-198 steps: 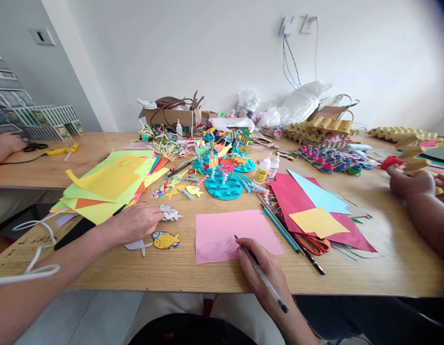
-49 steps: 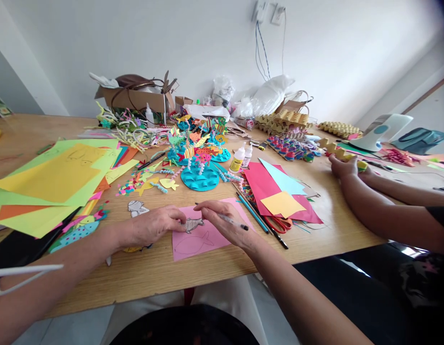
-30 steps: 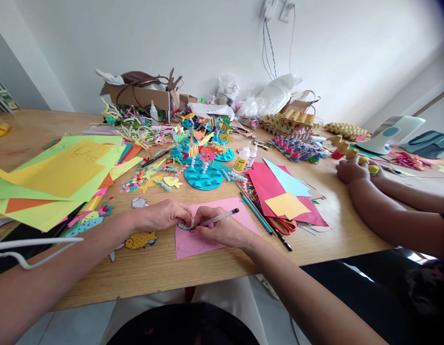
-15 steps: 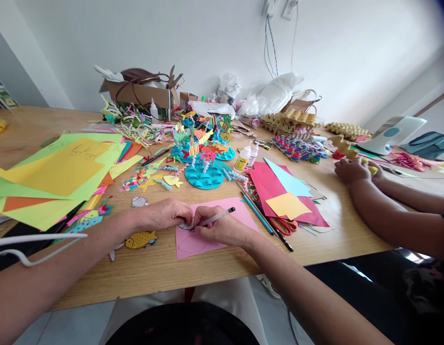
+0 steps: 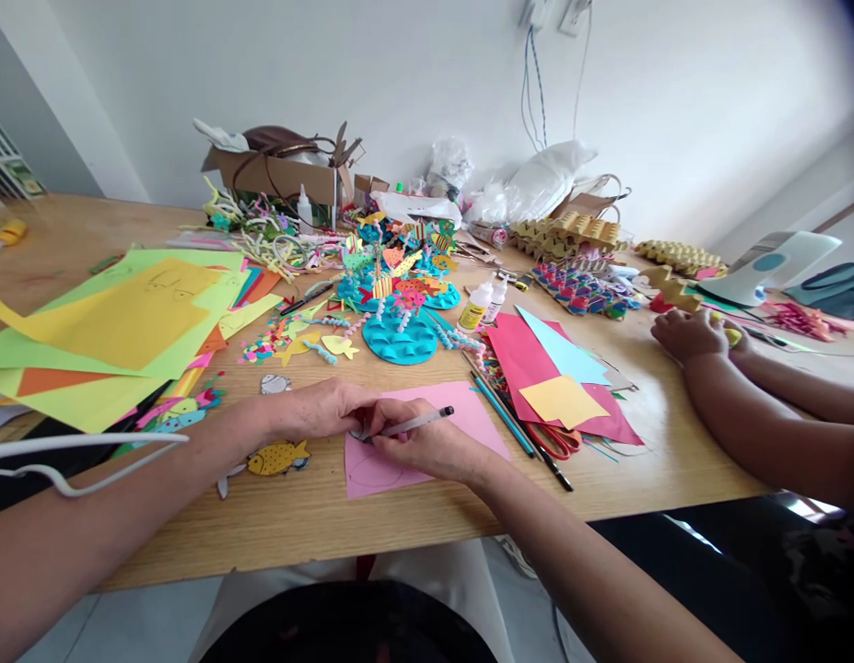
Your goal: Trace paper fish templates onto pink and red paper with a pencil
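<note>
A sheet of pink paper lies on the wooden table in front of me, with a curved outline drawn near its lower left. My right hand grips a pen, its tip down at the paper. Curled fingers of my left hand press a small pale paper cutout onto the sheet beside the pen tip; most of the cutout is hidden. Left of the sheet are a yellow spotted paper fish and a grey-white fish cutout.
Blue bases with paper fish stand behind the sheet, near glue bottles. Coloured paper is stacked left. Pencils, orange scissors and red paper lie right. Another person's hands work at far right, near egg cartons.
The view has shifted slightly, so the table things sit a little farther right. My left fingers and the pen hand are closer together, covering more of the pale cutout.
</note>
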The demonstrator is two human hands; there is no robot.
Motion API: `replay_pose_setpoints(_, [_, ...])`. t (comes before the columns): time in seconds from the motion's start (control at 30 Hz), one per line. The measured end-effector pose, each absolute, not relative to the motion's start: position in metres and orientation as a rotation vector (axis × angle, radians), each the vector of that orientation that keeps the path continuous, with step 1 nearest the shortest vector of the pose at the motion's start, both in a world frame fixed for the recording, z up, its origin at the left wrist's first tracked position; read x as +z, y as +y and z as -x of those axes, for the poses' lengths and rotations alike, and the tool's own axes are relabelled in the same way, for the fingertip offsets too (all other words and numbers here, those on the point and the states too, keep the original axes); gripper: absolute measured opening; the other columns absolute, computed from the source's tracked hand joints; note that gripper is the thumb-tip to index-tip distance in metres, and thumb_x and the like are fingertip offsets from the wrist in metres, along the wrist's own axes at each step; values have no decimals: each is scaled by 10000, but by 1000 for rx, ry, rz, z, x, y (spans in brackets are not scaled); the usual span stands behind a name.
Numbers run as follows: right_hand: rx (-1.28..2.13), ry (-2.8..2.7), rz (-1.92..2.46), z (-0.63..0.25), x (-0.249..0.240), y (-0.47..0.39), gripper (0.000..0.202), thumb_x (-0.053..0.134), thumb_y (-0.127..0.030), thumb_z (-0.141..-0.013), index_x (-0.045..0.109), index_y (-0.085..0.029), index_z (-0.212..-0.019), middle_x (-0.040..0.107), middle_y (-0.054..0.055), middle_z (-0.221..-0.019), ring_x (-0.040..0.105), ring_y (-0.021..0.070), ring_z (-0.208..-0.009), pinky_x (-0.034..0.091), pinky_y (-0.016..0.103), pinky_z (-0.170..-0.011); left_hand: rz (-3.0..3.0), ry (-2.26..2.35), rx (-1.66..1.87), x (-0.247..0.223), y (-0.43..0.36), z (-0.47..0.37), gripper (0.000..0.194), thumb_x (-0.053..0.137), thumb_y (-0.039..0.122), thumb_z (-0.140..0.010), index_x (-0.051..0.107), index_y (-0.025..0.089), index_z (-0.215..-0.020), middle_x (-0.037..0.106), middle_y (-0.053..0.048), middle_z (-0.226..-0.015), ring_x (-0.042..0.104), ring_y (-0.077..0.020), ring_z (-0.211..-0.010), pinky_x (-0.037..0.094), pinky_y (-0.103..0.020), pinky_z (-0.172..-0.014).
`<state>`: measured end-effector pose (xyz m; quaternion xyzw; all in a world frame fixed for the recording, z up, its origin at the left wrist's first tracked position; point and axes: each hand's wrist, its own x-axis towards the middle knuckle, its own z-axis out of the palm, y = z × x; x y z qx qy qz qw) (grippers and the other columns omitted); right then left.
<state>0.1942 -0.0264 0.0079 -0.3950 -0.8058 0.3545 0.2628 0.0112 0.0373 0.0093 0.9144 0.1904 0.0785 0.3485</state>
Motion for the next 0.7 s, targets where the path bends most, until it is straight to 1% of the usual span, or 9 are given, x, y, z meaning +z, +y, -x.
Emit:
replay_pose_setpoints(0.2, [852,-2194,1096,-188,2,-27,146,535,-45,-721,518,-190,-716,608,-13,-719,549,110,-637,404,201,-589,-2381,516,192,10,38,-11,140,500,38,-749,531,174,-757,579,36,-724,535,-119,-663,369,-189,-606])
replay_pose_setpoints(0.43, [806,-2144,1120,-182,-8,-28,91,536,-106,-753,523,-192,-728,592,-16,-699,535,108,-612,388,197,-564,-2388,524,187,13,38,-10,152,479,32,-751,502,182,-732,534,53,-669,494,-106,-606,332,-186,-566])
replay_pose_setpoints(0.57, [774,-2133,1123,-180,-9,-29,98,530,-101,-763,532,-190,-723,576,-20,-684,521,105,-607,383,196,-568,-2388,530,184,17,37,-11,148,468,43,-758,483,181,-706,508,58,-646,472,-101,-584,322,-188,-555])
replay_pose_setpoints(0.7, [748,-2130,1165,-177,-9,-30,98,526,-97,-774,542,-187,-739,587,-13,-685,530,111,-609,383,201,-567,-2386,538,178,19,37,-11,148,436,59,-776,481,179,-704,521,50,-649,474,-105,-587,323,-193,-552])
